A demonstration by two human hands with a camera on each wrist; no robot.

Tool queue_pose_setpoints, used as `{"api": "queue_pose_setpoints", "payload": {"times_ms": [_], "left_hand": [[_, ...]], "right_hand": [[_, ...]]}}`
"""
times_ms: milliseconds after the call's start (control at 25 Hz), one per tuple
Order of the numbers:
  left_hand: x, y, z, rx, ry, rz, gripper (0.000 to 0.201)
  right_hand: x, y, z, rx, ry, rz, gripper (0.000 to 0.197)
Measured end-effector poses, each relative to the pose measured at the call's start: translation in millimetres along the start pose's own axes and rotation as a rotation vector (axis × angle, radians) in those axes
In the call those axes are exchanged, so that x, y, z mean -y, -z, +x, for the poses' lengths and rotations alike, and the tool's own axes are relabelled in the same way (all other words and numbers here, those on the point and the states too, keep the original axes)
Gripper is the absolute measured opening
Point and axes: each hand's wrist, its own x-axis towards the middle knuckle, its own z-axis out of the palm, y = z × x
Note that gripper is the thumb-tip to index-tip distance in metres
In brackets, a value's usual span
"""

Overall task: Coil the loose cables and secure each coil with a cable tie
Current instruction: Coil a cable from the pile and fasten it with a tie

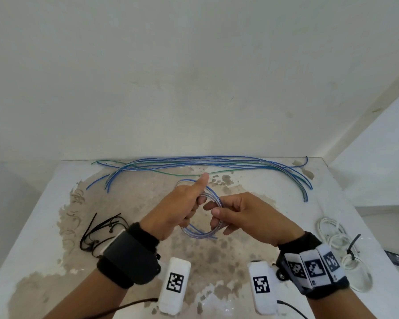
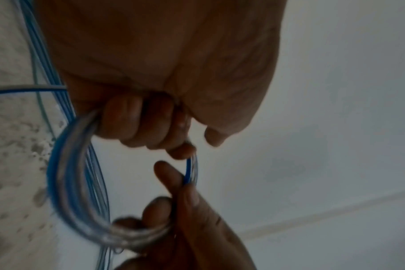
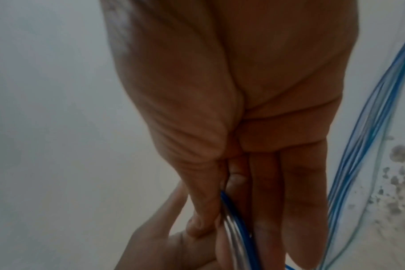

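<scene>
A blue-and-clear cable coil (image 1: 199, 233) hangs in the air above the middle of the table, held by both hands. My left hand (image 1: 182, 203) grips its left side with curled fingers, thumb stuck up. My right hand (image 1: 230, 215) pinches its right side between thumb and fingers. In the left wrist view the coil (image 2: 65, 182) loops from my left fingers (image 2: 139, 124) down to the right hand (image 2: 173, 210). The right wrist view shows the strands of the coil (image 3: 234, 219) running between thumb and fingers. Black cable ties (image 1: 97, 233) lie at the left.
Several loose blue and green cables (image 1: 194, 163) lie stretched along the table's (image 1: 44, 203) far edge. A white cable coil bound with a black tie (image 1: 341, 245) lies at the right edge, a small dark device (image 1: 397, 259) beyond it. A wall stands close behind.
</scene>
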Motion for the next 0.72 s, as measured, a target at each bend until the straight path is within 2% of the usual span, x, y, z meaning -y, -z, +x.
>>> {"api": "queue_pose_setpoints", "payload": {"times_ms": [120,320,440,600,640,720], "left_hand": [[-0.7,-11.7,0.9,-0.138,-0.033,0.046,0.051],[4.2,-15.3,1.4,-0.168,-0.134,0.181,0.051],[9.3,-17.1,3.9,-0.223,-0.172,0.221,0.052],[9.2,-13.9,3.4,-0.188,-0.101,0.185,0.057],[8.7,-8.0,1.6,-0.174,-0.062,0.275,0.063],[6.3,9.9,-4.3,-0.226,-0.021,0.650,0.079]], "right_hand": [[1.4,-1.9,-1.2,0.000,0.007,-0.077,0.018],[2.5,-8.6,-0.8,-0.157,0.051,-0.162,0.027],[2.1,-9.1,1.5,-0.192,0.066,-0.261,0.028],[5.3,-5.0,1.7,-0.216,0.103,-0.349,0.027],[6.7,-1.2,1.4,-0.228,0.101,-0.366,0.027],[9.0,8.0,-0.2,-0.228,0.082,-0.403,0.029]]}}
